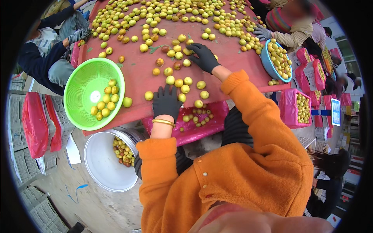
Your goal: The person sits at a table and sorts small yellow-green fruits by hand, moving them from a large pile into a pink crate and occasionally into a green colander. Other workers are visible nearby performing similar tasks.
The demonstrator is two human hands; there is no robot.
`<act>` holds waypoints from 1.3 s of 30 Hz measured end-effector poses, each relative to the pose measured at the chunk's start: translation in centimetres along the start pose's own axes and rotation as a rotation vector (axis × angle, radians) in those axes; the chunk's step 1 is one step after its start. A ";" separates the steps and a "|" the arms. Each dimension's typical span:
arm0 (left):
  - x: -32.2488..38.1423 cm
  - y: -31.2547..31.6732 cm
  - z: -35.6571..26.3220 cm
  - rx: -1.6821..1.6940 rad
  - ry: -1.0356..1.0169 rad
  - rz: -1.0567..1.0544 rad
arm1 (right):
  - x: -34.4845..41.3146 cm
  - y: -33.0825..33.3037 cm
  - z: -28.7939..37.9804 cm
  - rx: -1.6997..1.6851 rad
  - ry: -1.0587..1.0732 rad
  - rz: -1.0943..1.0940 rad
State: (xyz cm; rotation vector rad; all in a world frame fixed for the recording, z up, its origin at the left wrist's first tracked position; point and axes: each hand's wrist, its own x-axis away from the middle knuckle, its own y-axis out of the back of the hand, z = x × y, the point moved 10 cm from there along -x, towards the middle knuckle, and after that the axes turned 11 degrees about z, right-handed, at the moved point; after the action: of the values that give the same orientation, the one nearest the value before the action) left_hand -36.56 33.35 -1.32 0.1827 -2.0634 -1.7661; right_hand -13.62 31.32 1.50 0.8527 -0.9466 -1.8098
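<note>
My left hand (167, 102), in a black glove, rests palm down at the near edge of the red table (137, 75), its fingers apart. Round yellow-green fruits, probably jujubes (170, 79), lie just beyond and beside it. My right hand (204, 58), gloved alike, reaches farther over the table with its fingers partly spread. Its fingertips are at a fruit (187, 51); whether they grip it is unclear. Some fruits nearby are brown-red. On the left stands a green plastic colander (70, 96) with several fruits in it. Below the edge, a pink plastic liner (186, 139) holds more small fruits.
A white bucket (99, 163) with browner fruits stands below left. At the right are a full blue basket (264, 59) and a pink-lined crate (287, 109). Co-workers' gloved hands (79, 35) (262, 32) are at both far sides. A fruit pile (163, 11) covers the far end.
</note>
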 end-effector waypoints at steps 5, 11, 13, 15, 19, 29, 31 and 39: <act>0.0 0.5 -0.2 0.009 -0.001 -0.062 | -2.5 -2.2 0.2 0.101 0.044 0.022; -0.3 0.1 0.2 0.039 0.040 0.006 | -3.4 -1.9 0.8 -0.335 -0.221 -0.168; -0.4 0.2 0.1 0.026 0.047 0.002 | -5.2 -1.2 4.3 -0.479 -0.080 -0.243; -0.4 0.4 -0.1 0.032 0.038 0.015 | -6.8 -1.1 10.8 -0.573 0.068 -0.225; -0.5 -0.5 0.2 0.053 -0.026 -0.092 | -7.6 -5.8 25.1 -0.690 0.411 0.101; -0.8 1.0 -0.4 0.107 -0.066 -0.007 | -8.9 -2.4 11.5 0.071 0.159 -0.225; -0.6 2.0 0.7 0.036 0.024 -0.104 | -8.2 -1.7 7.8 0.232 0.079 -0.333; 0.0 0.8 6.3 0.163 0.369 0.072 | -3.1 -5.6 6.5 -0.193 0.282 0.024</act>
State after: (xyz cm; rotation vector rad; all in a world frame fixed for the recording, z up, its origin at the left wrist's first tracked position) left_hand -38.93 39.26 -1.25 0.4413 -1.9140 -1.3980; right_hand -20.15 37.49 0.17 0.9387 -0.5899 -1.6754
